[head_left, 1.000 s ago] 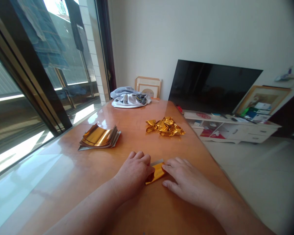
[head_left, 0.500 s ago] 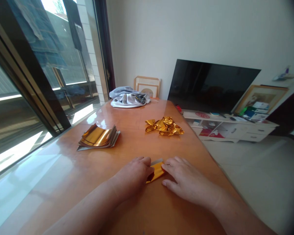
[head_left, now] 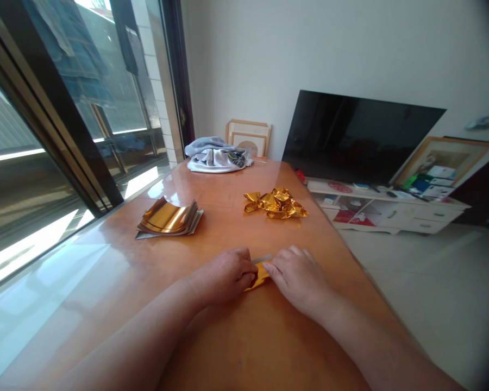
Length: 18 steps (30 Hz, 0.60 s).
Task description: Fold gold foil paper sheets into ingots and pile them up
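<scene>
A small folded piece of gold foil paper point(head_left: 262, 276) with a grey edge lies on the wooden table point(head_left: 228, 336) between my hands. My left hand point(head_left: 231, 274) is closed on its left end, fingers curled. Over its right end is my right hand point(head_left: 296, 276), thumb and fingers pressed together on the paper. Beyond them, to the left, a stack of curved gold sheets point(head_left: 169, 217) rests on the table. Several crumpled or shaped gold foil pieces point(head_left: 277, 204) sit in a heap farther back on the right.
Grey cloth point(head_left: 218, 156) is bundled at the table's far end, near framed pictures point(head_left: 248, 136). A large television point(head_left: 358, 138) stands on a white cabinet point(head_left: 399, 212) beyond the right edge. Glass doors point(head_left: 106, 108) run along the left.
My right thumb has moved from the table up onto the foil paper, closing that hand. My left fingers have curled further around its left end. The view has shifted slightly.
</scene>
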### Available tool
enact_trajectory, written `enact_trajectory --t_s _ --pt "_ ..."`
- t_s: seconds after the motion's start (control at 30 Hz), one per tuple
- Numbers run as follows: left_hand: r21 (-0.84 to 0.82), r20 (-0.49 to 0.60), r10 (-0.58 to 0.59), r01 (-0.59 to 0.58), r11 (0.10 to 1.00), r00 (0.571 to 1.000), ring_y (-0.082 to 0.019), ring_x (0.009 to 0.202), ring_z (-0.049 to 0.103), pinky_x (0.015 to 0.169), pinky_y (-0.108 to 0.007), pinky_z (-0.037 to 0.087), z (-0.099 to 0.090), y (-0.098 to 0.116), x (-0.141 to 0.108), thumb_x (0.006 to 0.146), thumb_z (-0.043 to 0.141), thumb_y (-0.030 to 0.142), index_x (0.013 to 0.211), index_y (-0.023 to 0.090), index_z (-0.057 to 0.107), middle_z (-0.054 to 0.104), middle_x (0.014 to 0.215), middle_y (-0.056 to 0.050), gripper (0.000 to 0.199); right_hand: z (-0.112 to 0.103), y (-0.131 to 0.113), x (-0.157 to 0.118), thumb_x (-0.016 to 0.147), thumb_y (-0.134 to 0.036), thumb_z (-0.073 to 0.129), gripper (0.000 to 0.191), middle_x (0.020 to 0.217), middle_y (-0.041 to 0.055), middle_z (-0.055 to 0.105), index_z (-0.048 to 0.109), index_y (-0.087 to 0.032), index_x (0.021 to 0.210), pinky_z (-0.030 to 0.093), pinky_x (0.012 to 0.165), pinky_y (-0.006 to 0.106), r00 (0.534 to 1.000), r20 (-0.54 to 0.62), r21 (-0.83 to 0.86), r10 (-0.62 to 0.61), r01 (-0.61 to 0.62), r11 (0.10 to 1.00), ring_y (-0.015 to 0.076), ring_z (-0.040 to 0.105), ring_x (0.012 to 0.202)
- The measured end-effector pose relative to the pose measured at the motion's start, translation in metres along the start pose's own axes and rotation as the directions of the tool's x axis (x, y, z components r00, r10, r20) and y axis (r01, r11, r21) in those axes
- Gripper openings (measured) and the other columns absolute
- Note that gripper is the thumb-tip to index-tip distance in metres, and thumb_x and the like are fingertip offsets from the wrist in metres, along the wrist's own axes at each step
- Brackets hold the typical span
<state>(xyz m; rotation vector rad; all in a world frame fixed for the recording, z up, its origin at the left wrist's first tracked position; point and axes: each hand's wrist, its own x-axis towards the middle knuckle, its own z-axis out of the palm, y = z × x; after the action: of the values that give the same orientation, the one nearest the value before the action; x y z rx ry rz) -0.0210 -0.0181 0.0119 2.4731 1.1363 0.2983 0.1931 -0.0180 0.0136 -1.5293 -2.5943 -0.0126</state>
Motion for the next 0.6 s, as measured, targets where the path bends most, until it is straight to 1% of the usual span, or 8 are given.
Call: enact_trajectory --t_s 0.07,0.17,0.27,0.4,0.5,0.6 --pt "-0.008 -0.002 0.013 -0.013 1.000 1.000 -0.016 0.083 0.058 0.078 -0.026 0.045 -0.0006 0.0001 -0.0009 0.096 0.047 0.026 0.091 0.022 0.073 0.058 0.091 -0.005 0.027 0.0027 -0.0033 0.0013 0.102 -0.046 0.042 0.041 0.093 0.0088 0.069 0.071 -0.022 0.087 0.038 0.083 0.038 1.000 -0.021 -0.030 0.022 -0.022 0.999 0.0255 0.055 0.095" --pt "-0.022 0.008 0.006 -0.006 1.000 1.000 -0.018 0.087 0.058 0.079 -0.026 0.045 -0.0030 0.0006 -0.0026 0.093 0.054 0.029 0.098 0.024 0.073 0.058 0.095 -0.004 0.020 0.0046 -0.0054 0.0010 0.100 -0.047 0.047 0.035 0.096 0.0089 0.068 0.070 -0.023 0.092 0.038 0.084 0.038 1.000 -0.019 -0.047 0.021 -0.022 0.999 0.0259 0.055 0.097" --pt "-0.023 0.037 -0.021 0.021 1.000 0.999 -0.019 0.089 0.058 0.080 -0.027 0.045 -0.0058 0.0013 -0.0037 0.087 0.063 0.031 0.094 0.023 0.071 0.058 0.099 -0.004 0.013 0.0050 -0.0052 -0.0012 0.098 -0.046 0.052 0.028 0.099 0.0086 0.067 0.069 -0.023 0.096 0.038 0.084 0.038 1.000 -0.009 -0.060 0.015 -0.016 0.998 0.0262 0.055 0.097" --pt "-0.008 0.059 -0.033 0.034 0.999 0.998 -0.019 0.090 0.058 0.080 -0.028 0.044 -0.0075 0.0016 -0.0039 0.085 0.065 0.032 0.094 0.023 0.070 0.058 0.100 -0.004 0.013 0.0059 -0.0042 -0.0033 0.098 -0.042 0.053 0.023 0.100 0.0086 0.066 0.067 -0.023 0.098 0.038 0.085 0.038 1.000 -0.002 -0.077 0.008 -0.008 0.997 0.0261 0.055 0.097" --pt "0.003 0.052 -0.038 0.038 0.999 0.998 -0.019 0.089 0.058 0.080 -0.028 0.044 -0.0063 0.0007 -0.0041 0.085 0.066 0.034 0.098 0.025 0.070 0.057 0.102 -0.004 0.016 0.0074 -0.0032 -0.0036 0.098 -0.040 0.053 0.021 0.100 0.0084 0.065 0.065 -0.023 0.097 0.038 0.085 0.038 1.000 0.004 -0.075 0.007 -0.006 0.997 0.0259 0.054 0.097" --pt "0.003 0.037 -0.042 0.042 0.999 0.998 -0.019 0.088 0.057 0.080 -0.028 0.044 -0.0045 -0.0010 -0.0046 0.084 0.067 0.035 0.096 0.026 0.070 0.057 0.102 -0.004 0.015 0.0095 -0.0023 -0.0037 0.098 -0.038 0.053 0.019 0.102 0.0085 0.064 0.064 -0.022 0.098 0.039 0.085 0.039 1.000 0.004 -0.078 0.018 -0.018 0.997 0.0265 0.054 0.097"
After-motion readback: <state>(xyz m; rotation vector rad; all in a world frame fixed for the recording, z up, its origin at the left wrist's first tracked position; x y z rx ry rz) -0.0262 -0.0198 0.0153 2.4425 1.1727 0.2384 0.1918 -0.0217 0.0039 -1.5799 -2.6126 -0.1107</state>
